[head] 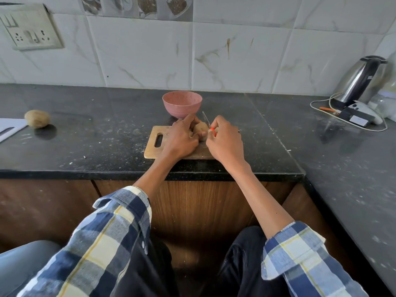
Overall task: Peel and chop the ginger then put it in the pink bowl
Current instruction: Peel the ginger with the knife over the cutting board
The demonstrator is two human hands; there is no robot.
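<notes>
The head view shows two hands over one wooden chopping board point(157, 150) lying on the dark counter point(96, 133). The left hand point(181, 139) has its fingers curled round one piece of ginger point(200, 127), holding it at the far edge of the board. The right hand point(225, 139) is clenched round one knife point(206, 121), whose orange handle shows between the fingers and whose thin blade points up and away, just beside the ginger. One pink bowl point(182, 103) stands on the counter just behind the board, close to the hands. One brown rounded vegetable point(37, 118), perhaps a potato, lies well apart to the left, next to the corner of one white board point(10, 127). One steel kettle point(360, 79) stands at the far right, with its cord looped on the counter. One socket plate point(30, 26) is fixed to the tiled wall. Both forearms come out of checked sleeves.
</notes>
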